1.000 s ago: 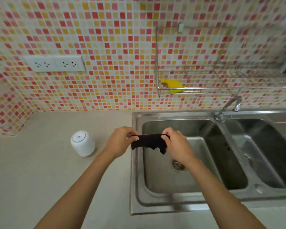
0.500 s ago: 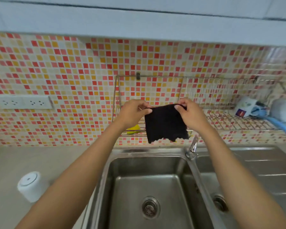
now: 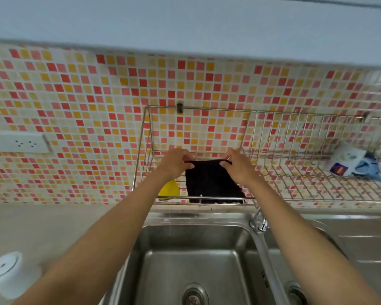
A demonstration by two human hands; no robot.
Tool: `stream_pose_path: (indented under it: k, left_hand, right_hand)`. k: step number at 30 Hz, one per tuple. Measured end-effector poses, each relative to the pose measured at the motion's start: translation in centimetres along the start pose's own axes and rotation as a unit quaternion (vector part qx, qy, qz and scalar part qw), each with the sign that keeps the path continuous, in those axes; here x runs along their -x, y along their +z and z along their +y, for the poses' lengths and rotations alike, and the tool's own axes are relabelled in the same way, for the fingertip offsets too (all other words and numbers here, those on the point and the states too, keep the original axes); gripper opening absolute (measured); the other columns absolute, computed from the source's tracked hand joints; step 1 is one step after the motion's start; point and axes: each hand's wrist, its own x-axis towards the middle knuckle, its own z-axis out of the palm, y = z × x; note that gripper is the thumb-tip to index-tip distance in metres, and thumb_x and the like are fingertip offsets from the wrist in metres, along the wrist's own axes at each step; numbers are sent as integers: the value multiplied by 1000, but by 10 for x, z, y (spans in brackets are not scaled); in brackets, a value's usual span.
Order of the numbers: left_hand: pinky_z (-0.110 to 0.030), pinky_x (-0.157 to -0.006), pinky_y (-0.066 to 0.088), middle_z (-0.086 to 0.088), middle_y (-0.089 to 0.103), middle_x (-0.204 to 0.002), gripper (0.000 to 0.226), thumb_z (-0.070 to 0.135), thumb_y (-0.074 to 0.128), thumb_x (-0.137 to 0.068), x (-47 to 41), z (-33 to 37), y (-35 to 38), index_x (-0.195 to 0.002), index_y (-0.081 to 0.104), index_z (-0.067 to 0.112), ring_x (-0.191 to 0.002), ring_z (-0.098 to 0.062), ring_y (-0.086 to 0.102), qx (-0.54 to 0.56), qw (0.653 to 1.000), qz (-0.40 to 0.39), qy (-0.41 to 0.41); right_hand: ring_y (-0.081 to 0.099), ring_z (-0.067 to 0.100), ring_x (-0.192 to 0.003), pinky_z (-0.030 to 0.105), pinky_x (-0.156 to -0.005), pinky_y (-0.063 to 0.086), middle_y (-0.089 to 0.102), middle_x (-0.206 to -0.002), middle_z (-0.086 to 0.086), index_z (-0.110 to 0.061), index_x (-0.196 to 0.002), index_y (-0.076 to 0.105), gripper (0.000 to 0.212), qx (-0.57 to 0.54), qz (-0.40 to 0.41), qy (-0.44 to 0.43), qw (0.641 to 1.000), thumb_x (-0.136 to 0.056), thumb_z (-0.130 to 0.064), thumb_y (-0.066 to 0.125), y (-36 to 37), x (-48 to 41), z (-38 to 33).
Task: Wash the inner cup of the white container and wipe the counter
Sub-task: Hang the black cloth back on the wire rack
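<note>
Left hand (image 3: 176, 162): pinching the top left corner of the black cloth (image 3: 211, 181).
Right hand (image 3: 237, 165): pinching the top right corner, the edge stretched taut between both hands.
Cloth: hangs flat inside the wire rack (image 3: 295, 186) on the tiled wall, its lower edge behind the front rail.
Yellow item (image 3: 169, 189): in the rack, just left of the cloth.
White container (image 3: 3, 274): on the counter (image 3: 53, 225), well left of the sink (image 3: 185, 256).
Faucet (image 3: 259, 222): between the basins.

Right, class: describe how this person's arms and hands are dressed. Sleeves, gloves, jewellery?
Both forearms are bare up to the frame edge: no sleeves show. The left hand and right hand wear no gloves, and no rings, watch or bracelets are visible.
</note>
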Motion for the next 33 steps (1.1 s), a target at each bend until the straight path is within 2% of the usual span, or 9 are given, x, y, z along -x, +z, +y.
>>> stream_pose_path:
  k: [4, 6, 10, 14, 17, 21, 25, 27, 33]
  left_hand:
    - [-33, -92, 42, -4, 56, -122, 48, 40, 74, -80, 10, -3, 16, -122, 61, 22, -115, -22, 52, -86, 993, -58, 60]
    - [-33, -93, 41, -3, 56, -127, 54, 48, 70, -81, 16, -3, 20, -127, 59, 22, -118, -22, 51, -122, 985, -95, 76]
    - [-35, -97, 43, -1, 54, -136, 56, 50, 66, -84, 26, 0, 13, -132, 56, 22, -122, -22, 50, -142, 984, -79, 70]
    - [-43, -100, 43, -8, 47, -141, 59, 55, 58, -87, 40, -2, 3, -136, 51, 22, -132, -30, 38, -218, 975, 35, -10]
    - [-49, -106, 37, -15, 28, -153, 83, 69, 50, -83, 53, -7, 1, -147, 31, 20, -140, -38, 27, -264, 957, 25, -120]
    - [-48, -102, 41, -19, 30, -151, 84, 52, 60, -85, 60, -14, 5, -150, 20, 18, -133, -40, 38, -159, 971, 12, -178]
    - [-47, -102, 45, -18, 34, -147, 78, 35, 66, -85, 64, -15, 7, -149, 25, 16, -129, -38, 43, -59, 986, 105, -117]
    - [-46, -101, 46, -16, 36, -145, 72, 30, 68, -85, 64, -15, 8, -145, 33, 15, -127, -36, 45, -43, 986, 137, -83]
    - [-38, -97, 45, -9, 54, -134, 59, 48, 67, -84, 55, -22, 11, -133, 53, 17, -122, -28, 52, -103, 985, 64, -121]
  right_hand:
    - [46, 23, -122, 35, -95, 40, 50, -135, 5, -18, -126, 48, 43, 87, 19, -73, 993, -88, -28, 66, 17, 11, 0]
    - [44, 23, -128, 34, -102, 38, 49, -141, 3, -20, -133, 49, 47, 106, -42, -93, 989, -89, -29, 65, 23, 15, -2]
    - [43, 22, -131, 30, -104, 32, 47, -144, 2, -20, -137, 50, 48, 106, -114, -68, 986, -92, -30, 61, 21, 17, -8]
    - [18, 22, -145, 35, -115, 18, 20, -158, -1, -25, -148, 32, 57, 125, -208, -50, 969, -97, -46, 46, 22, 20, -12]
    - [4, 22, -148, 39, -118, 9, 7, -160, -2, -25, -151, 23, 56, 144, -236, -42, 960, -100, -46, 35, 25, 23, -14]
    - [13, 23, -146, 38, -117, 14, 16, -159, 0, -23, -148, 31, 51, 126, -192, -39, 972, -101, -43, 34, 26, 31, -15]
    - [32, 26, -139, 36, -112, 25, 35, -153, 4, -15, -142, 43, 47, 109, -132, -48, 984, -102, -39, 36, 22, 43, -19]
    - [35, 26, -137, 36, -111, 26, 37, -151, 6, -12, -141, 45, 47, 122, -145, -51, 981, -103, -36, 34, 21, 45, -22]
    - [33, 28, -138, 35, -111, 24, 33, -153, 9, -7, -142, 43, 44, 132, -174, -32, 975, -104, -28, 33, 21, 46, -28]
